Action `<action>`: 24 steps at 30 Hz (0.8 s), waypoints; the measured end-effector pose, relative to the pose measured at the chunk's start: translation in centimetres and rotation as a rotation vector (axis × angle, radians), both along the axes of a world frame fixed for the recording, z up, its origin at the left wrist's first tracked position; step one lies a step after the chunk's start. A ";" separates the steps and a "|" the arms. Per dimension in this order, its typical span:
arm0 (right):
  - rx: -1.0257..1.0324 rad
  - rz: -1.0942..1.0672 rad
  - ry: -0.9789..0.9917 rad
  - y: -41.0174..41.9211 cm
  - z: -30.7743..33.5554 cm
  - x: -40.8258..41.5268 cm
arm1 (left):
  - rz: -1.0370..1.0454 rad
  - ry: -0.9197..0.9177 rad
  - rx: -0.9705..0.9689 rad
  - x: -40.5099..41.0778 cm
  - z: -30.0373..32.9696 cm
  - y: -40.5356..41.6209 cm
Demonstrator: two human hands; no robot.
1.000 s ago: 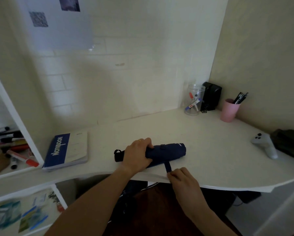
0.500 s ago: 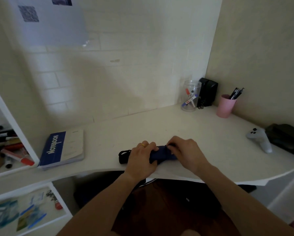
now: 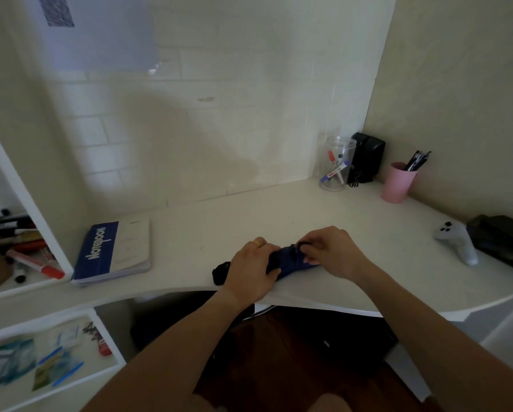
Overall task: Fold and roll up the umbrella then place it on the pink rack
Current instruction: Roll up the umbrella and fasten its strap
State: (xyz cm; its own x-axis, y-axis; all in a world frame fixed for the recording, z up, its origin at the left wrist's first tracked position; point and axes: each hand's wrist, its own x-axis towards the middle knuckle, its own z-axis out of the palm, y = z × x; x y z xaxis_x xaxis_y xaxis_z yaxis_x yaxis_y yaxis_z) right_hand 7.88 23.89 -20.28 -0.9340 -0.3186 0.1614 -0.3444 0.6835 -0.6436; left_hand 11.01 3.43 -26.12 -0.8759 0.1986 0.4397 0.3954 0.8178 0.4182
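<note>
A navy blue folded umbrella (image 3: 288, 261) lies rolled on the white desk (image 3: 279, 209) near its front edge, its black handle end (image 3: 220, 272) sticking out to the left. My left hand (image 3: 253, 267) is clamped over the roll near the handle. My right hand (image 3: 329, 252) covers the right part of the roll, fingers pinched on the strap at its top. Most of the umbrella is hidden under both hands. No pink rack is in view.
A blue and white notebook (image 3: 112, 251) lies at the left. At the back right stand a clear jar (image 3: 337, 163), a black box (image 3: 366, 157) and a pink cup of pens (image 3: 398, 182). A grey controller (image 3: 457, 242) and black case (image 3: 505, 242) sit far right. White shelves (image 3: 26, 203) stand left.
My right hand carried the strap from the desk's front edge up over the roll and now pinches it on top. My left hand stayed on the umbrella.
</note>
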 end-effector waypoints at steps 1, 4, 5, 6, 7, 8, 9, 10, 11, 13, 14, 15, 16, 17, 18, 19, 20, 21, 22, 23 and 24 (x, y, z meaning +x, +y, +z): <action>-0.005 0.004 -0.016 0.1 0.1 -0.1 | 0.003 0.016 -0.009 0.0 0.1 0.2; 0.017 -0.012 -0.018 0.3 0.1 -0.4 | -0.001 0.044 -0.012 -0.2 0.0 0.5; 0.017 -0.021 -0.017 0.3 0.1 -0.4 | -0.001 0.047 -0.012 -0.2 0.0 0.5; 0.020 -0.030 -0.016 0.3 0.0 -0.5 | -0.003 0.053 -0.017 -0.2 -0.1 0.5; 0.026 -0.037 -0.012 0.2 0.0 -0.6 | -0.005 0.062 -0.021 -0.1 -0.2 0.5; 0.037 -0.043 -0.009 0.2 -0.1 -0.6 | -0.007 0.073 -0.023 0.0 -0.3 0.5; 0.047 -0.047 -0.005 0.1 -0.1 -0.6 | -0.006 0.080 -0.023 0.0 -0.3 0.6; 0.053 -0.051 -0.002 0.0 -0.1 -0.6 | -0.005 0.085 -0.021 0.1 -0.4 0.6; 0.061 -0.055 0.000 0.0 -0.1 -0.6 | -0.002 0.089 -0.017 0.1 -0.4 0.7; 0.059 -0.073 -0.003 -0.1 0.0 -0.4 | 0.002 0.093 -0.013 0.2 -0.4 0.7; 0.039 -0.087 -0.017 -0.1 0.1 -0.4 | 0.002 0.092 -0.014 0.2 -0.4 0.7; 0.022 -0.096 -0.031 -0.1 0.3 -0.4 | 0.001 0.092 -0.013 0.2 -0.4 0.7; 0.018 -0.095 -0.039 0.0 0.4 -0.4 | -0.002 0.092 -0.008 0.2 -0.4 0.7; 0.031 -0.087 -0.042 0.1 0.5 -0.6 | -0.007 0.091 -0.001 0.3 -0.4 0.7; 0.056 -0.076 -0.044 0.2 0.6 -0.7 | -0.010 0.090 0.006 0.3 -0.4 0.6; 0.092 -0.068 -0.041 0.2 0.6 -0.8 | -0.013 0.091 0.011 0.3 -0.4 0.6; 0.130 -0.064 -0.037 0.3 0.7 -0.9 | -0.016 0.093 0.017 0.3 -0.5 0.6; 0.156 -0.066 -0.037 0.3 0.6 -1.0 | -0.021 0.096 0.025 0.4 -0.5 0.6; 0.168 -0.071 -0.040 0.3 0.6 -1.1 | -0.027 0.099 0.032 0.4 -0.6 0.6; 0.169 -0.076 -0.046 0.3 0.6 -1.2 | -0.034 0.102 0.038 0.4 -0.7 0.6; 0.164 -0.081 -0.055 0.3 0.6 -1.2 | -0.042 0.107 0.043 0.4 -0.8 0.6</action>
State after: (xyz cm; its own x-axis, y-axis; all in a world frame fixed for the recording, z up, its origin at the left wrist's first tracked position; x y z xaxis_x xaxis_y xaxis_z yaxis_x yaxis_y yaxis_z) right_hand 6.66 24.17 -19.67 -0.9637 -0.2600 0.0612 -0.2513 0.8046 -0.5381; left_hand 11.44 3.98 -26.91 -0.8148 0.2130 0.5392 0.4731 0.7818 0.4061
